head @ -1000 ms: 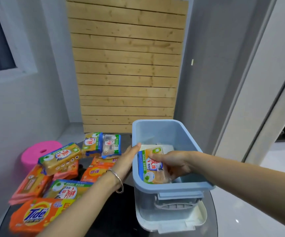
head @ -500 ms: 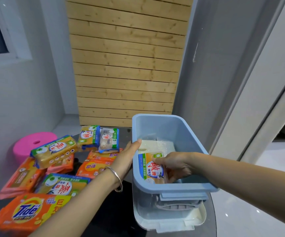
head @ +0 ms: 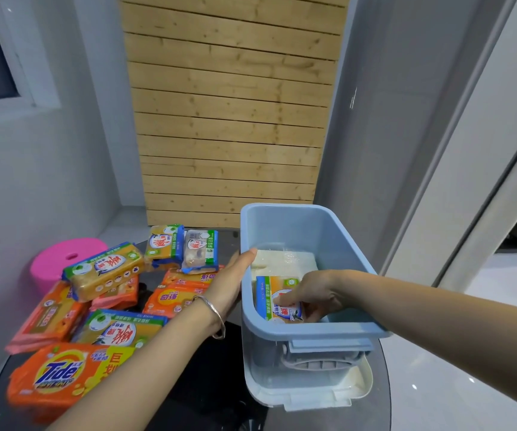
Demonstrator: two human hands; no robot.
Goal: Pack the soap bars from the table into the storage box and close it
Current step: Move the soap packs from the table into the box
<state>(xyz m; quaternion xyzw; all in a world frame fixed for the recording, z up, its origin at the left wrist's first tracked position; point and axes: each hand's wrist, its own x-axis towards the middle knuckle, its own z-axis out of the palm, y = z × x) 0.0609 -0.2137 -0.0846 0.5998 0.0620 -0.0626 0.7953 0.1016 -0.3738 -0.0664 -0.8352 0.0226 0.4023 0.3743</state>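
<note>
The right hand (head: 313,295) is reaching down inside the blue storage box (head: 308,329), its fingers pinching a blue and yellow soap bar (head: 271,298) near the box's near wall. A pale wrapped bar (head: 285,261) is lying just behind it. The left hand (head: 230,281) is resting flat against the box's left wall, fingers straight and together. More soap bars (head: 105,270) are lying piled on the dark desk (head: 207,384) to the left. The box is sitting on its white lid (head: 353,388).
</note>
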